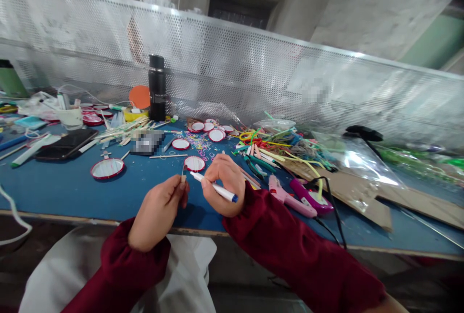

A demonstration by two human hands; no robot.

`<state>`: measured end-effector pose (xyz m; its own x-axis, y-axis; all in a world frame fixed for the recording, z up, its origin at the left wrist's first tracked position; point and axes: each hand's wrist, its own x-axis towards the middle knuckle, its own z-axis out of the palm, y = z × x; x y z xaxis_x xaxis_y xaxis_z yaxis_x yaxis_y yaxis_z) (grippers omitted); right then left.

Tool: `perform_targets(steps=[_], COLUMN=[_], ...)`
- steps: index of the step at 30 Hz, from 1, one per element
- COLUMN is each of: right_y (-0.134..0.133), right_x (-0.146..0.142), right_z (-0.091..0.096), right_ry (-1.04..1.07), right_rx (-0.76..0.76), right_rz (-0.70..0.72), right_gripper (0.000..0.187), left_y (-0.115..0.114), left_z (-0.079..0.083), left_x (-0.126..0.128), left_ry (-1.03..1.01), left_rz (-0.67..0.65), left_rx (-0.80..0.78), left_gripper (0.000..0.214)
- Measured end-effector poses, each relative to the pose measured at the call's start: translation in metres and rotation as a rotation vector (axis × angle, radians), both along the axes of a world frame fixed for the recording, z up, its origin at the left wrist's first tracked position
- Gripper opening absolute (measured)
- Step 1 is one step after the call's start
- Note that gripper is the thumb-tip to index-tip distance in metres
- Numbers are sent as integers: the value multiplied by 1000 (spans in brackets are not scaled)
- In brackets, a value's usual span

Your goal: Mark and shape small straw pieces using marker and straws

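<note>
My left hand [159, 209] is closed in a pinch on a thin wooden stick [183, 173] that carries a small round red-rimmed white disc [195, 163] at its top. My right hand [224, 182] grips a white pen with a blue end [215, 187], its tip pointing left toward the stick. Both hands hover just above the near edge of the blue table [65, 187]. Dark red sleeves cover both forearms.
Several more red-rimmed discs [107, 168] lie on the table. A pink glue gun [290, 199] with a black cord lies to the right, beside cardboard [362, 192] and coloured sticks. A black bottle [157, 87], a phone [67, 144] and a perforated metal screen [253, 76] stand behind.
</note>
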<state>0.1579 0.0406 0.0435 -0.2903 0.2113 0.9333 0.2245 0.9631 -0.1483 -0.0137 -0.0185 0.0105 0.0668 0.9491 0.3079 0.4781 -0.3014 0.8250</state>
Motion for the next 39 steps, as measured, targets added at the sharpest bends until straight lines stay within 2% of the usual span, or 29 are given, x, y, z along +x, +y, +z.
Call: perform_targets(steps=[6,15,20,26,32,39], right_y=[2,4,1,3,2,4], right_x=[-2,-2,-3,-3,-3,-2], right_z=[-3,-4,-3,-4,-3,-4], right_ry=[-44,-13,-39,-24,-58,-41], right_rx=[27,30,40,25,34,22], right_rz=[42,-15,46,-15,41,-2], right_gripper=[16,18,16,17,16,17], left_y=[0,2,1,2,2,2], left_z=[1,-1,0,-2,-3,-2], left_x=[1,0,0,0,1,1], left_ry=[20,-11,3,-47,-32,-92], left_rz=[-4,4,1,-5,-5,-5], left_rx=[4,4,15,4,6,-7], left_gripper=[42,42,43,41,41,39])
